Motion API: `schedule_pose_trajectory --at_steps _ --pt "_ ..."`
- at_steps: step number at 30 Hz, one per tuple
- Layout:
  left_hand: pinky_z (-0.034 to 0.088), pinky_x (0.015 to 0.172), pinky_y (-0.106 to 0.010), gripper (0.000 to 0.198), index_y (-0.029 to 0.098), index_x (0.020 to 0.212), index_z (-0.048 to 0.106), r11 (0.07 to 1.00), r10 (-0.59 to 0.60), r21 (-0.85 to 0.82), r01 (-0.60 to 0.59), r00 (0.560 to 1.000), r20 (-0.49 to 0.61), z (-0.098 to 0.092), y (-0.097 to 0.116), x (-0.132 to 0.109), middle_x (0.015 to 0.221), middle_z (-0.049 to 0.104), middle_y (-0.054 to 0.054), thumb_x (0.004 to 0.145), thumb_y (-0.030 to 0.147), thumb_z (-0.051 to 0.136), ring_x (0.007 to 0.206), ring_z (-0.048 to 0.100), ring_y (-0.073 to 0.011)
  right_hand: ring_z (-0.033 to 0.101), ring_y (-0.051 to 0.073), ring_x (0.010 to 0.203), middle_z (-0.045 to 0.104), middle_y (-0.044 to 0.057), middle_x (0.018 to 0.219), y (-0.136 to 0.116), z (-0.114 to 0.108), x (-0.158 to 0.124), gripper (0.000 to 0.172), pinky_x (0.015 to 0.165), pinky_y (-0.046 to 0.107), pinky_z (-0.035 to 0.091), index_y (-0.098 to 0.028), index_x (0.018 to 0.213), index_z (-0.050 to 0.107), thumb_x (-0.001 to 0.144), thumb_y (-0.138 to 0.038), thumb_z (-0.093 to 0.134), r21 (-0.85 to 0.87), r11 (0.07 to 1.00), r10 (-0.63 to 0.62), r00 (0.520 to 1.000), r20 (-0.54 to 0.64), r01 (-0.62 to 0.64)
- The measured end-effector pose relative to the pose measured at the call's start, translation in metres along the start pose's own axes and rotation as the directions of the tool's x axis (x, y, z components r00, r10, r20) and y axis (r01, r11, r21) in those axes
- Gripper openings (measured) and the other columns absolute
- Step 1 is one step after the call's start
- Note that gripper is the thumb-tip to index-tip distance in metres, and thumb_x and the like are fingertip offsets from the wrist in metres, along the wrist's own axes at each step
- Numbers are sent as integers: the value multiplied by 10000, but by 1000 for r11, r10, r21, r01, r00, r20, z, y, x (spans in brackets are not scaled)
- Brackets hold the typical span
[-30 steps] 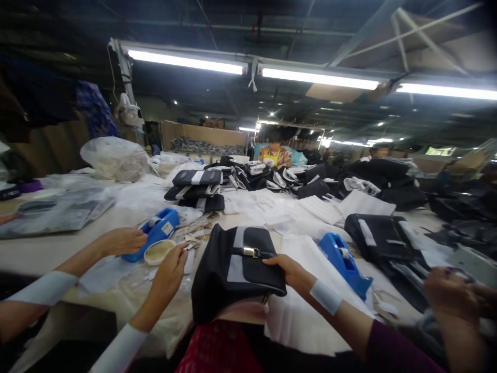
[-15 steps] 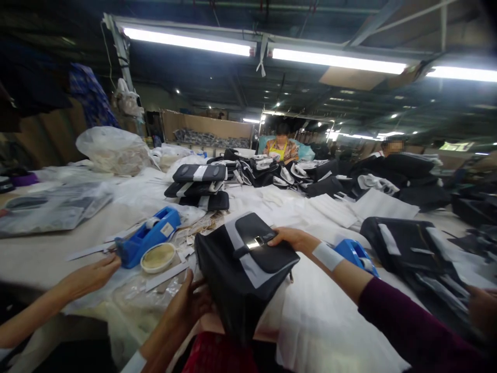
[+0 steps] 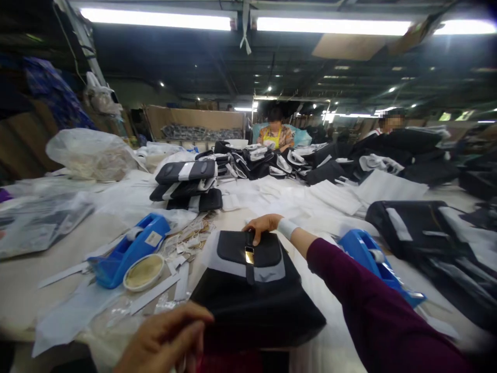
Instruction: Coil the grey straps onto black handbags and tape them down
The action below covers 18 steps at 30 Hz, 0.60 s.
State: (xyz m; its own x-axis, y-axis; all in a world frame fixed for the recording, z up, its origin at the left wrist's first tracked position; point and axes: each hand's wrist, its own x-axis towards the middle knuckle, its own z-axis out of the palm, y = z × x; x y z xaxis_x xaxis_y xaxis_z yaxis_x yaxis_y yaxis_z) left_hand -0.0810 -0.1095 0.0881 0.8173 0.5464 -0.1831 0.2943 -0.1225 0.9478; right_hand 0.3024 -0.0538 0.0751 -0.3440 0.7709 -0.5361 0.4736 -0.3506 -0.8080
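A black bag [image 3: 248, 295] with a grey band and a metal clasp [image 3: 249, 255] lies flat in front of me on white sheets. My right hand [image 3: 261, 226], a white band at its wrist, grips the bag's far top edge by the flap. My left hand [image 3: 166, 336] is low at the bag's near left corner. Its thumb lies over the edge and the fingers are curled and slightly blurred.
A blue tape dispenser [image 3: 130, 248] and a round dish [image 3: 143, 271] sit left of the bag among paper strips. A second blue dispenser [image 3: 373, 259] and another black bag [image 3: 404, 228] are on the right. Stacked bags [image 3: 186, 186] lie beyond, with two people [image 3: 275, 135] across the table.
The bag was turned from tilted to lying flat with its flap away from me. My right hand moved to its far edge, my left to its near corner. Another person's hand at left has left view.
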Motion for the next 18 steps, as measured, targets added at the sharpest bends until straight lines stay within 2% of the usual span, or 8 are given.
schedule_pose_trajectory --at_steps 1,2,3,5,7,13,16,18 --pt "535 876 -356 324 333 1124 671 954 195 249 -165 976 -100 -16 14 14 980 716 -31 848 491 609 920 673 -223 661 202 781 720 25 863 1 -1 2 599 733 303 541 -143 1001 694 423 -177 847 -5 1000 -2 1000 13 2" --pt "433 1043 -415 449 332 1259 596 838 374 455 -300 924 -79 -29 26 32 1268 628 -51 825 430 658 1170 577 -267 662 205 789 720 23 865 2 -1 2 612 746 308 540 -148 1016 691 425 -183 849 -10 1000 -4 1000 20 4" --pt "318 1131 -483 554 329 1348 521 701 484 585 -408 875 30 -37 36 50 1457 472 -60 818 398 666 1334 430 -309 663 210 803 720 23 875 3 -2 2 623 759 313 539 -152 1031 688 431 -190 849 -18 1000 -6 1000 24 7" --pt "162 1173 -572 680 327 1443 390 482 520 702 -524 816 252 -40 43 87 1558 323 -57 820 353 661 1438 252 -328 665 223 851 721 29 925 3 -2 0 635 784 318 536 -159 1058 685 445 -197 846 -40 999 -11 1000 14 12" --pt "115 1164 -618 645 322 1422 414 385 467 731 -564 802 373 -31 38 115 1517 399 -56 825 349 658 1433 271 -322 661 234 911 716 35 993 3 -3 -3 633 805 312 530 -167 1080 685 466 -188 837 -81 997 -18 1000 -25 16" --pt "211 1143 -593 420 287 1265 553 450 425 757 -475 859 286 -6 2 137 1397 550 -51 851 276 623 1354 423 -284 574 311 1149 644 123 1213 -8 14 -23 648 980 370 443 -127 1217 637 595 -188 808 -308 951 -85 959 -271 -2" --pt "238 1132 -585 443 278 1272 544 481 431 748 -458 866 253 -5 -5 137 1387 557 -63 838 258 633 1338 440 -289 477 297 1283 500 149 1411 -13 45 -41 729 1086 376 352 -140 1396 477 753 -370 732 -394 917 -222 899 -378 60" --pt "258 1123 -569 445 272 1265 548 483 449 744 -463 860 243 -3 -8 139 1383 559 -72 830 255 639 1326 449 -293 399 307 1354 398 143 1498 -15 68 -53 902 1126 393 308 -169 1481 342 739 -505 730 -470 874 -314 879 -360 120"
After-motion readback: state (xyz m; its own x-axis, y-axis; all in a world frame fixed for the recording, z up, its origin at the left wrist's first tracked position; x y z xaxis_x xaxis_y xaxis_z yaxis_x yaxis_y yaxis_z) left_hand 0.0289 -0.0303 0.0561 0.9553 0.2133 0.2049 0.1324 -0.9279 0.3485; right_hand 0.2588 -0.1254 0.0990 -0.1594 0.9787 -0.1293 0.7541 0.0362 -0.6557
